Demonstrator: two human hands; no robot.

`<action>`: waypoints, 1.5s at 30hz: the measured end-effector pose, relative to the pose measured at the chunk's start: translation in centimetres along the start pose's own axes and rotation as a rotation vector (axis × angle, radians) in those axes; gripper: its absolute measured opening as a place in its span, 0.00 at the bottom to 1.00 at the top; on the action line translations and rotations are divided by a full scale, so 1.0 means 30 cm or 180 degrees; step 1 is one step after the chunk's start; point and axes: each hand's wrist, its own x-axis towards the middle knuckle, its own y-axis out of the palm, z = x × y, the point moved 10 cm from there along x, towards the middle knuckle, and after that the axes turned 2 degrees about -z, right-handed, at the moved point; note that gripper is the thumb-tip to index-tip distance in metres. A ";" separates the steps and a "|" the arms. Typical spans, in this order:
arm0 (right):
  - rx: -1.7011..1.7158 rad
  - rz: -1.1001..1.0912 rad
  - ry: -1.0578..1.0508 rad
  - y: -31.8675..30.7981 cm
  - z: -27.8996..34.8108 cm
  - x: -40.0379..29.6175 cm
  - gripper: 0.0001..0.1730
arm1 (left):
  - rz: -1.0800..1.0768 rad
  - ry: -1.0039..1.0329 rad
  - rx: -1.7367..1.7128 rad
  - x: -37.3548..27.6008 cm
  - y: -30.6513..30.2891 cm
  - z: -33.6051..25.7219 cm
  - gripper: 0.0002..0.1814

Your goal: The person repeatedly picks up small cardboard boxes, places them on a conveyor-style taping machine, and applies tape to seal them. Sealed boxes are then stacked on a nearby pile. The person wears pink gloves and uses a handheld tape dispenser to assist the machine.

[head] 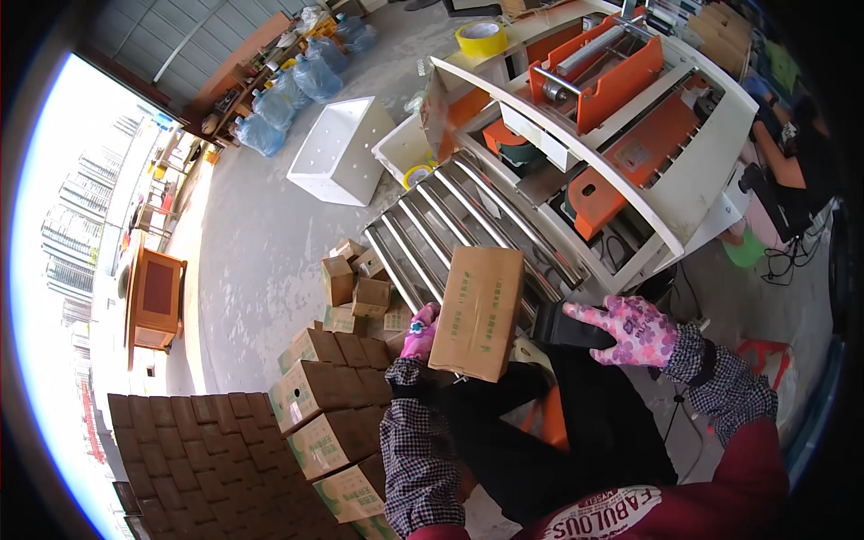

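A taped cardboard box with green print is tilted over the near end of the metal rollers. My left hand, in a pink patterned glove, grips its left side; part of that hand is hidden behind the box. To the right of the box, my right hand, in a pink flowered glove, has its fingers apart and holds nothing. Its fingertips are at a dark object above my knee; whether they touch it I cannot tell.
An orange and white carton-sealing machine stands beyond the rollers, with a yellow tape roll on it. Stacked cartons are close on my left, smaller boxes behind them. A white foam box sits on the floor. A co-worker's arm shows far right.
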 end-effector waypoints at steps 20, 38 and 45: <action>0.1797 0.1205 0.0072 0.117 0.047 0.223 0.48 | -0.0472 -0.0492 0.3671 -0.089 0.181 -0.669 0.69; 0.5118 0.0080 -0.0614 0.236 0.175 -0.049 0.31 | -0.2012 -0.0249 0.0234 -0.534 -0.102 -0.468 0.66; 0.6985 0.0357 -0.0742 0.246 0.526 -0.039 0.26 | -0.2599 0.0227 -0.2327 -0.928 0.058 -0.335 0.63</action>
